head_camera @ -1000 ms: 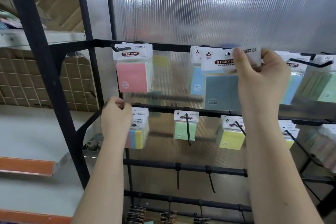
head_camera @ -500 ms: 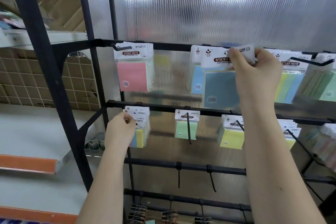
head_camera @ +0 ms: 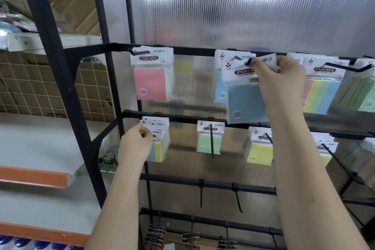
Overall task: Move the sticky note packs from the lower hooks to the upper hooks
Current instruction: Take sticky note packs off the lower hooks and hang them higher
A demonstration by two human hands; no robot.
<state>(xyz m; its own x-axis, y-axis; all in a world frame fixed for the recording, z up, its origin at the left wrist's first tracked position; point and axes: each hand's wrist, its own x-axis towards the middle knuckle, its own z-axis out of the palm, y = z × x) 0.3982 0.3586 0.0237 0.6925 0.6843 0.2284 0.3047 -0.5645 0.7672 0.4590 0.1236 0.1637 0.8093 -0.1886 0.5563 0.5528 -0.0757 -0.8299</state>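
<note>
My right hand pinches the white header card of a blue sticky note pack at the tip of an upper hook, in front of other blue packs hanging there. My left hand grips the front multicolour pack of a stack on the lower-left hook. A green pack and a yellow pack hang on lower hooks. Pink packs hang at upper left, and striped multicolour packs at upper right.
A black metal rack frame with horizontal bars carries the hooks before a ribbed translucent panel. Bare hooks stick out of a lower bar. Binder clips hang at the bottom. White shelves with orange edges stand to the left.
My right hand has brought the blue pack's header onto the upper hook's tip. My left hand dropped from the bar and took hold of the front pack on the lower-left hook.
</note>
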